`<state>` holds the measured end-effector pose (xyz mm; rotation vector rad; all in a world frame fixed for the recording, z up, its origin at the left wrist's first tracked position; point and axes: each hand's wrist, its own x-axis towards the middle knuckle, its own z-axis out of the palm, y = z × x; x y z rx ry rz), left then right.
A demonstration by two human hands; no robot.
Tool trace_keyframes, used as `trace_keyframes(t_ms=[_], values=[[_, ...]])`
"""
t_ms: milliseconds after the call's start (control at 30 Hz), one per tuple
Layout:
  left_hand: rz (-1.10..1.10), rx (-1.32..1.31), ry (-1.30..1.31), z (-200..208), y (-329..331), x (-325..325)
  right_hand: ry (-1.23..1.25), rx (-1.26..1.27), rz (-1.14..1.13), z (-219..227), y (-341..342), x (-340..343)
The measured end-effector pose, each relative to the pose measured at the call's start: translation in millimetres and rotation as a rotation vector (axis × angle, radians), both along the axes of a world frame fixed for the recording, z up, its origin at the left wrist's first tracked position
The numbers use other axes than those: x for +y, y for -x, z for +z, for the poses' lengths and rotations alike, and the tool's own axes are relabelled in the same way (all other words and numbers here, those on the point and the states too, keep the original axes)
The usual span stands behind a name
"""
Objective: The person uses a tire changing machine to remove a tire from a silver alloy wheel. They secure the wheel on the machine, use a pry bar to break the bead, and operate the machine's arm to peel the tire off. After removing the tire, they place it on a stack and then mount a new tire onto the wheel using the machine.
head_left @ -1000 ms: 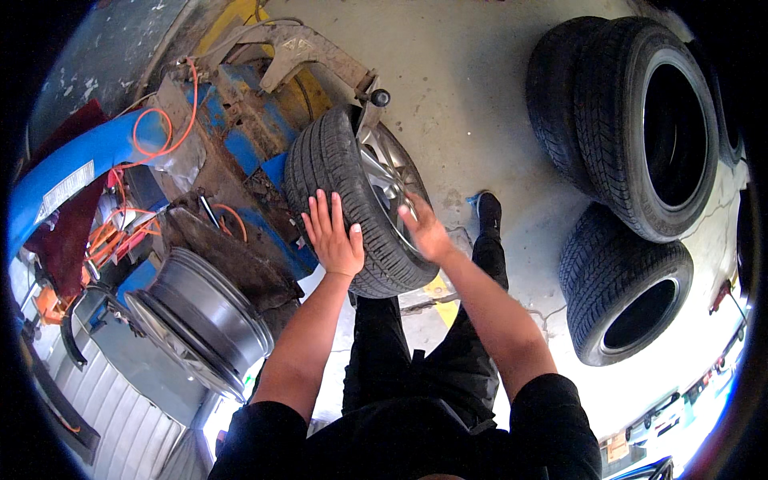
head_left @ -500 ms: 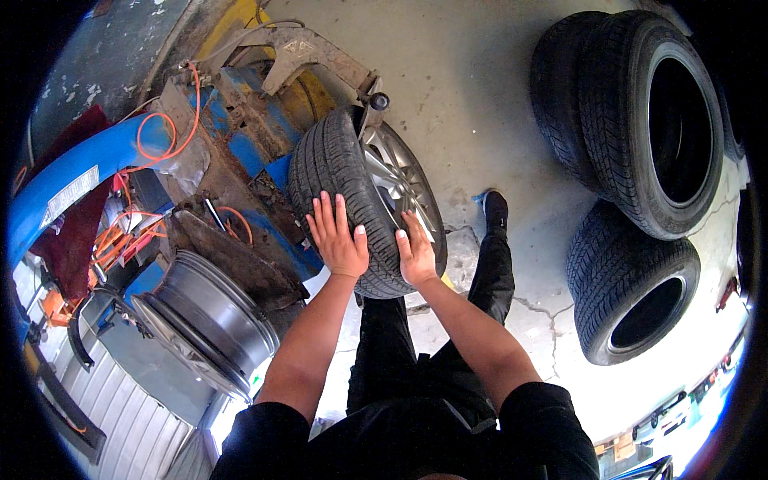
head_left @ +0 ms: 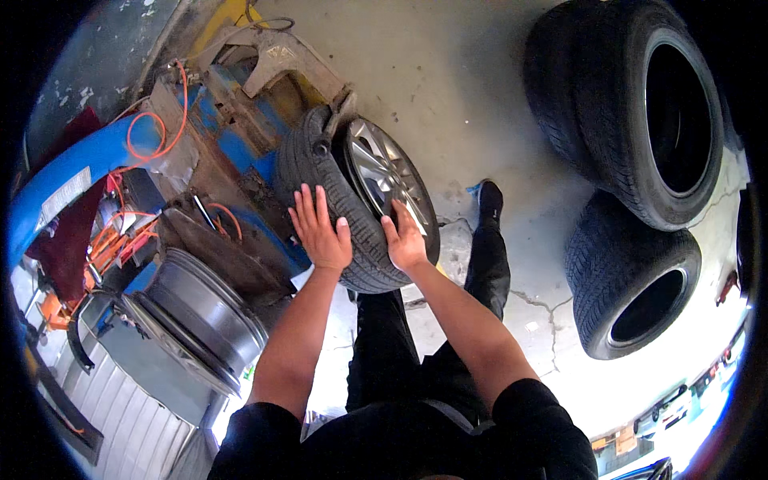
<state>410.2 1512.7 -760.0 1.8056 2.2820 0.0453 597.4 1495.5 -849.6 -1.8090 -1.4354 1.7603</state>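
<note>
A black tyre (head_left: pixel 370 268) on a silver alloy rim (head_left: pixel 392 164) stands upright in front of me, against the tyre machine's side. The machine's rusty bead breaker arm (head_left: pixel 280 64) reaches over it, its end pushed into the upper sidewall. Beside that end, a dark gap shows between tyre and rim. My left hand (head_left: pixel 324 240) lies flat on the tread, fingers stretched out. On the near sidewall by the rim edge rests my right hand (head_left: pixel 408 242), thumb and fingers apart, holding nothing.
A bare grey wheel rim (head_left: pixel 212 308) lies at the left, below a blue curved machine arm (head_left: pixel 88 180) and orange hoses (head_left: pixel 164 144). Loose tyres (head_left: pixel 588 104) stand at the right, another tyre (head_left: pixel 596 276) nearer. My shoe (head_left: pixel 490 204) is on the concrete floor.
The bead breaker arm has moved left and pressed into the tyre's sidewall, and a gap has opened beside the rim. Both hands stay on the tyre, shifted slightly left and up in view.
</note>
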Motion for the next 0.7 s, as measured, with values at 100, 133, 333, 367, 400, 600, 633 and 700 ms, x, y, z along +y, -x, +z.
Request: trace_keyframes(t_ms=[100, 133, 333, 367, 400, 600, 633, 700], values=[[0.017, -0.003, -0.02, 1, 2, -3, 0.012, -0.008, 0.059, 0, -20, -5], [0.024, -0.012, -0.02, 2, 2, -4, 0.046, -0.007, 0.084, 3, -32, -6], [0.584, -0.19, -0.168, -8, -11, -73, -0.047, 0.122, 0.23, 60, -70, 2], [0.689, -0.245, -0.162, -11, -16, -90, -0.099, 0.138, 0.23, 62, -63, 7], [0.801, -0.298, -0.153, -15, -19, -104, -0.149, 0.157, 0.238, 63, -53, 10], [0.967, -0.52, -0.299, -36, -4, -117, -0.14, 0.154, 0.228, 74, 11, 39], [0.937, -0.593, -0.325, -32, -9, -113, -0.141, 0.128, 0.219, 71, 17, 43], [0.957, -0.537, -0.339, -29, -16, -108, -0.111, 0.075, 0.221, 68, 27, 43]])
